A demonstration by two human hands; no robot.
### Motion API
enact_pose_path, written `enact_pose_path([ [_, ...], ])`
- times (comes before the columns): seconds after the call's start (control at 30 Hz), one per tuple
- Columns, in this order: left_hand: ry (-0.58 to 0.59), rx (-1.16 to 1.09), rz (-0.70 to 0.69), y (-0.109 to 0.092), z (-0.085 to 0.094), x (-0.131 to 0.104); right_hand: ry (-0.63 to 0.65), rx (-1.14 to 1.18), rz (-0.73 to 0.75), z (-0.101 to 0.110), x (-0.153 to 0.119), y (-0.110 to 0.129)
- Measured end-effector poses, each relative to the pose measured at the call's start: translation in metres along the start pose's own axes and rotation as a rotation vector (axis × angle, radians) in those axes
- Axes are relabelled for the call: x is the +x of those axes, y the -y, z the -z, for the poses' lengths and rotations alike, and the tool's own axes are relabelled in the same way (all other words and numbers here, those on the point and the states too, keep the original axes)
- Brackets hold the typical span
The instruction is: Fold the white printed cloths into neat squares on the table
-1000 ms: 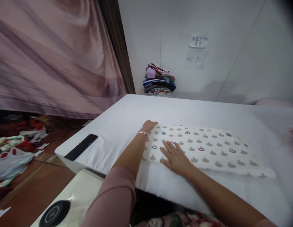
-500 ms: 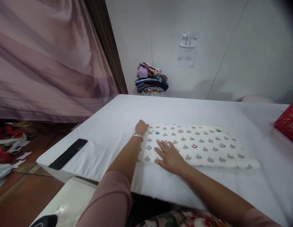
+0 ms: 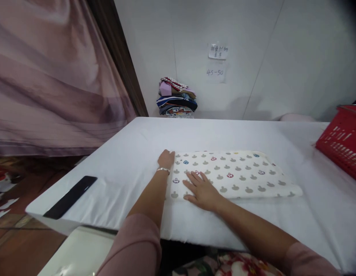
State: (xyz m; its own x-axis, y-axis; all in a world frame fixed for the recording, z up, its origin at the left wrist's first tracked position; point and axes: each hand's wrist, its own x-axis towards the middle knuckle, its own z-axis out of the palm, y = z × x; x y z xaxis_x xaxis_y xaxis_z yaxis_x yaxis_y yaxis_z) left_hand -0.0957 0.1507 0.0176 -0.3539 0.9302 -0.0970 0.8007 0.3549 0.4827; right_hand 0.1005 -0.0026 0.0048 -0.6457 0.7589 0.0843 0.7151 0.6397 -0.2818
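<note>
A white cloth (image 3: 246,176), printed with grey mushroom-like shapes and a few coloured ones, lies folded into a long strip on the table. My left hand (image 3: 166,159), with a silver bracelet at the wrist, is closed at the cloth's far left corner; its fingertips are partly hidden. Flat on the cloth's left part rests my right hand (image 3: 203,192), fingers spread and pointing left. Its palm covers some of the print near the front edge.
The table (image 3: 123,153) has a white cover. A black phone-like slab (image 3: 71,197) lies near its left edge. Behind the table is a stack of folded fabrics (image 3: 178,99). A red plastic basket (image 3: 343,140) stands at the right, and a pink curtain (image 3: 51,76) hangs at the left.
My view has turned slightly to the right, so more of the red basket shows. Both hands keep nearly the same places on the cloth.
</note>
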Motion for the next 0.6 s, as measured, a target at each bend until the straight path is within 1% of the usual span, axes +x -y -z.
enact_pose_path([
  [0.07, -0.061, 0.012, -0.015, 0.001, -0.004, -0.004, 0.013, 0.049, -0.012, 0.002, 0.000, 0.000],
  [0.13, -0.075, 0.018, -0.026, 0.001, -0.005, -0.006, 0.048, 0.148, -0.006, 0.006, 0.001, -0.003],
  [0.2, -0.077, 0.019, -0.025, 0.002, -0.005, -0.007, 0.059, 0.298, -0.022, 0.013, 0.002, -0.014],
  [0.23, -0.079, 0.019, -0.022, 0.001, -0.005, -0.007, 0.037, 0.370, -0.049, 0.018, 0.003, -0.022],
  [0.3, -0.083, 0.016, -0.019, 0.001, -0.005, -0.008, -0.079, 0.453, -0.158, 0.029, 0.006, -0.046],
  [0.37, -0.088, 0.012, -0.017, 0.001, -0.005, -0.009, -0.232, 0.413, -0.302, 0.043, 0.011, -0.075],
  [0.43, -0.091, 0.007, -0.015, 0.000, -0.005, -0.011, -0.315, 0.280, -0.432, 0.057, 0.018, -0.105],
  [0.47, -0.091, 0.003, -0.012, 0.000, -0.004, -0.011, -0.313, 0.206, -0.482, 0.063, 0.022, -0.117],
  [0.5, -0.091, -0.001, -0.008, 0.000, -0.004, -0.012, -0.284, 0.127, -0.514, 0.067, 0.026, -0.129],
  [0.6, -0.094, -0.004, 0.003, -0.001, -0.004, -0.013, -0.130, -0.059, -0.503, 0.074, 0.036, -0.149],
])
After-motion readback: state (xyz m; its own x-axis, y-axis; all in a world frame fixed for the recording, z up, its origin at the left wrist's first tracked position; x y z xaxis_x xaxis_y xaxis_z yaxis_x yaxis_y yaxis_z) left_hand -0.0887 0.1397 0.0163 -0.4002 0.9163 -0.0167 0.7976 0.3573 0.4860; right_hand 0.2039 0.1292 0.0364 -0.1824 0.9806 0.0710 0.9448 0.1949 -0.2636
